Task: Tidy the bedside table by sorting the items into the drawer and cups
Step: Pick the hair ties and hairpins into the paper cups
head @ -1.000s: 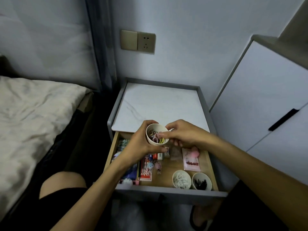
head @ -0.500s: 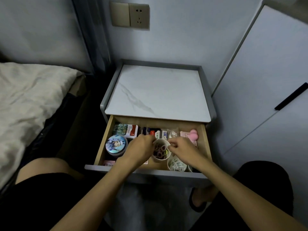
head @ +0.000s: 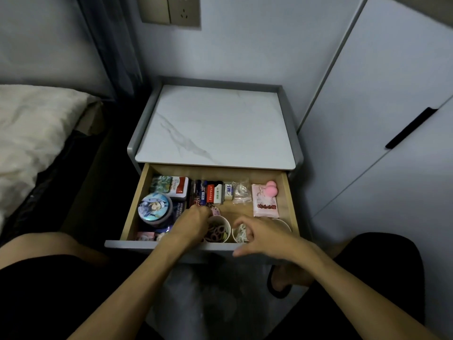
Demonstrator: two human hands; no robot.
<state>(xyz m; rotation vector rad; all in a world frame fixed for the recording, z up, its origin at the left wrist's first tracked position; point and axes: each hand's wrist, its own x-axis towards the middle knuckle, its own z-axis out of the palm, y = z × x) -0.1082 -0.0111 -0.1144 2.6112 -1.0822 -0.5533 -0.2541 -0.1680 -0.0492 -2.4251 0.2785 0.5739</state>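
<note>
Left grip point(head: 193, 224) wraps the cup point(head: 227, 228) by its wall; it seems light, stiff, easily tipped; right grip point(head: 264, 235) hangs loose, empty

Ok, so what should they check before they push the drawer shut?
1. The cup of hair ties stands upright in the drawer: ok.
2. The left hand is off that cup: not ok, it holds the cup's side.
3. The right hand is out of the drawer: not ok, it hovers open over the cup of white bits.
4. The third cup is upright: cannot tell, the right hand hides most of it.
5. The round tin is low enough to slide under the table top: cannot tell.
</note>
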